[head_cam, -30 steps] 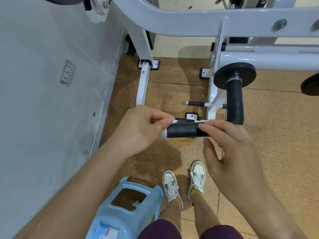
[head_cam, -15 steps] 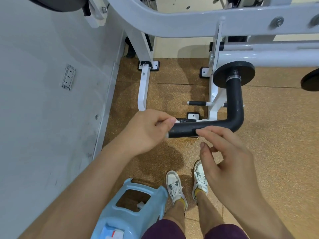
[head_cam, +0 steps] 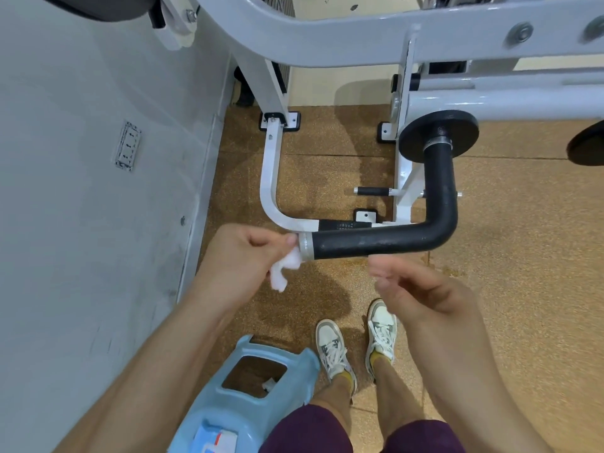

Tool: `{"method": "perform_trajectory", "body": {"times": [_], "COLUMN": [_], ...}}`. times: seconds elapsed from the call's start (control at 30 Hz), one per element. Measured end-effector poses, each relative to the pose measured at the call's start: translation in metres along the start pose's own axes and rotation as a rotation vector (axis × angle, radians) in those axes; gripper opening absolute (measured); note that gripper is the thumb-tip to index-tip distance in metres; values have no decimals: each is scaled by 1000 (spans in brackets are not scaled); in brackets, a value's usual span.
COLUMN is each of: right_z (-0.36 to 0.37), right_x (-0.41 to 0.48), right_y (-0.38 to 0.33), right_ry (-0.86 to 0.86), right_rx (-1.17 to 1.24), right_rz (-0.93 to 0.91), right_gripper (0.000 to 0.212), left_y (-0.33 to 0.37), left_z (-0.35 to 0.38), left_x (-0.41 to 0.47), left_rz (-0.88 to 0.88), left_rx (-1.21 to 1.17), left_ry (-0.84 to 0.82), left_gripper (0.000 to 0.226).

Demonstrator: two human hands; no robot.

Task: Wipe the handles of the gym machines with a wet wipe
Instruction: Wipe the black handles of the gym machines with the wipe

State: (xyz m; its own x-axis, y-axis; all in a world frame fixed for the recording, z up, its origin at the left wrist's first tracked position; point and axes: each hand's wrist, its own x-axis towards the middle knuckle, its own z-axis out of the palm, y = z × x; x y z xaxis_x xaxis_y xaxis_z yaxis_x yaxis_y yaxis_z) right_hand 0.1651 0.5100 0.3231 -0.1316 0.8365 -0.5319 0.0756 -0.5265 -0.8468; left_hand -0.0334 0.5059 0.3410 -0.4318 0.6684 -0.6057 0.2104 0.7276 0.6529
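Observation:
A black L-shaped padded handle (head_cam: 385,241) juts from the white gym machine, with a silver cap at its free left end. My left hand (head_cam: 243,256) grips a crumpled white wet wipe (head_cam: 287,266) against that capped end. My right hand (head_cam: 421,295) hovers just below the middle of the handle, fingers loosely curled, holding nothing and off the grip.
A grey wall (head_cam: 81,191) with a socket runs along the left. The machine's white frame (head_cam: 359,37) spans the top, with a black weight disc (head_cam: 439,137) at the handle's base. A light blue plastic stool (head_cam: 248,387) stands by my feet on the brown floor.
My right hand has let go of the handle and dropped below it. My left hand slid left to the capped end, and the wipe now shows.

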Motion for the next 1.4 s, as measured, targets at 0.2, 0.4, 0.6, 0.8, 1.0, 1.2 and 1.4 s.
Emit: {"method": "perform_trajectory", "body": {"times": [0.2, 0.4, 0.6, 0.8, 1.0, 1.2, 1.4], "right_z": [24, 36, 54, 63, 83, 80, 100], "right_x": [-15, -17, -28, -18, -5, 0, -8], "right_y": [-5, 19, 34, 30, 6, 6, 9], "right_ry": [-411, -247, -360, -87, 223, 216, 53], "right_rx": [716, 919, 1144, 1073, 1150, 1189, 1014], "right_rz": [598, 537, 465, 510, 512, 493, 514], "right_gripper": [23, 29, 38, 24, 18, 23, 21], "left_y": [-15, -37, -34, -30, -31, -24, -13], "left_z": [19, 37, 27, 36, 37, 40, 28], "left_x": [-64, -69, -58, -45, -45, -25, -12], "left_rz": [278, 493, 499, 508, 576, 679, 666], "left_rx": [-43, 254, 115, 145, 158, 530, 518], "left_ry": [140, 104, 118, 60, 198, 211, 171], "left_gripper": [13, 56, 54, 45, 29, 33, 28]}}
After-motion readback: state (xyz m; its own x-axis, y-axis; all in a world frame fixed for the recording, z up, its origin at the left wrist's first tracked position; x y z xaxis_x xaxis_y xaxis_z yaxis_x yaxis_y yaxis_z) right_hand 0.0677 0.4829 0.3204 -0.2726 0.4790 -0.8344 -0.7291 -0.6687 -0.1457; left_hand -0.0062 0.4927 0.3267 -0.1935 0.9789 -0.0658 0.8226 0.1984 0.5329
